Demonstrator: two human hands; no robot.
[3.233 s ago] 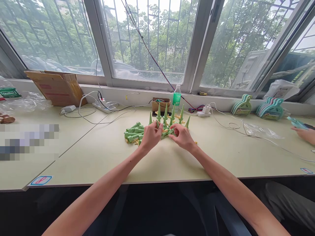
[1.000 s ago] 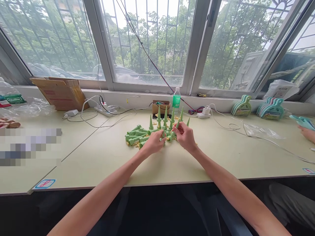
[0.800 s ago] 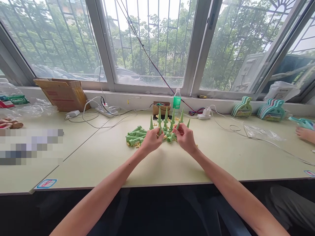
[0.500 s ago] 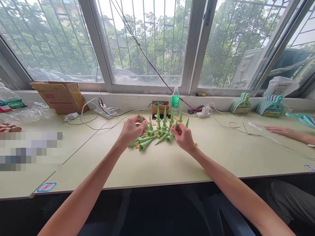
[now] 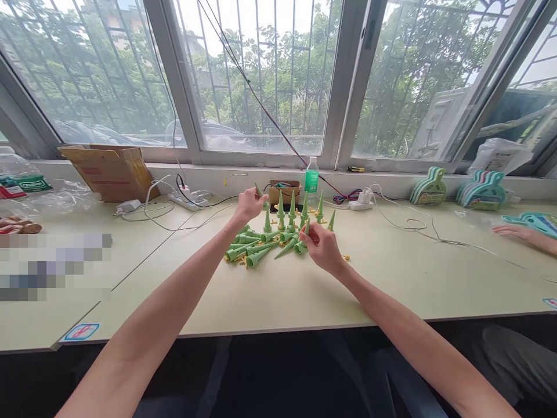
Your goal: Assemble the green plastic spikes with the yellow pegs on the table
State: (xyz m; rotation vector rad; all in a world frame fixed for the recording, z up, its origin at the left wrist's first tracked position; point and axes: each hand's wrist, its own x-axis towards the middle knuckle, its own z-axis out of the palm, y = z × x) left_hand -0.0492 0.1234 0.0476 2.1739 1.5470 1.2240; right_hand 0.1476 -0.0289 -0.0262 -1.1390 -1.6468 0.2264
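**Bimanual hold, viewed from above**

Apart from each other, each clamped on one piece: left hand [image 5: 251,205] and right hand [image 5: 324,247]. In the left, at the far-left end of the group, a green spike [image 5: 258,189], tip up and leaning left (middle portion hidden by the fingers). In the right, nearer the viewer, a second green spike [image 5: 307,227], tip upward between thumb and fingers. Between the hands and behind the right one, a row of upright spikes [image 5: 281,210] with small yellow side fittings [image 5: 274,223]. In front of the row, on the pale bench [image 5: 304,302], a heap of loose spikes [image 5: 256,250], lying on their sides, some with hollow ends toward the viewer. Just behind the row, a small cardboard box [image 5: 286,193]; beside it, a green-labelled bottle [image 5: 311,176]. Farther left, a white power strip [image 5: 187,201] and a larger carton [image 5: 104,171]. Farther right, two stacks of fan-shaped pieces [image 5: 429,187]; at the edge, another person's hand [image 5: 522,233]. Along the back, barred windows [image 5: 265,87] with foliage beyond.
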